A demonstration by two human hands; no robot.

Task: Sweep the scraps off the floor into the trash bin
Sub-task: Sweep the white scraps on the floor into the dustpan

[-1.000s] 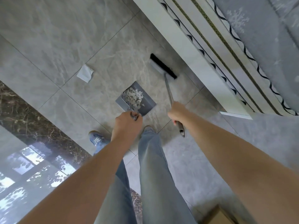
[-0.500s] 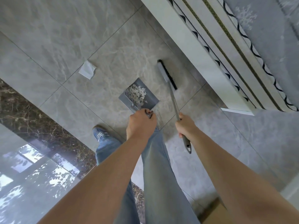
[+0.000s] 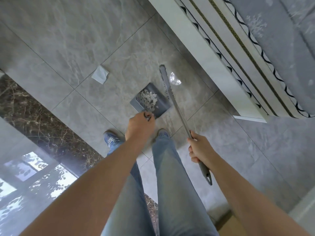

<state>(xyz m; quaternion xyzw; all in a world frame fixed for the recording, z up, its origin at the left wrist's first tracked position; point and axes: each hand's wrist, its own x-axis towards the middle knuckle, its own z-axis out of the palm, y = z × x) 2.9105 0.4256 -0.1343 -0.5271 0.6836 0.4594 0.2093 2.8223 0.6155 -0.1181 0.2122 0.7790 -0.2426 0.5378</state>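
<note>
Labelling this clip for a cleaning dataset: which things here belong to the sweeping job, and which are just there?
Part of the job:
- broom, in the right hand
- dustpan, held by the left hand
- scraps in the pan
- white paper piece on the floor

Just there:
- bed frame
- patterned bedding

- floor: grey marble-look tile, polished, glossy
- dark border strip: veined stone, glossy, reflective
- dustpan: grey plastic, matt
- broom handle: smooth, metal-looking
- scraps: white, paper-like
- trousers: blue denim cloth
</note>
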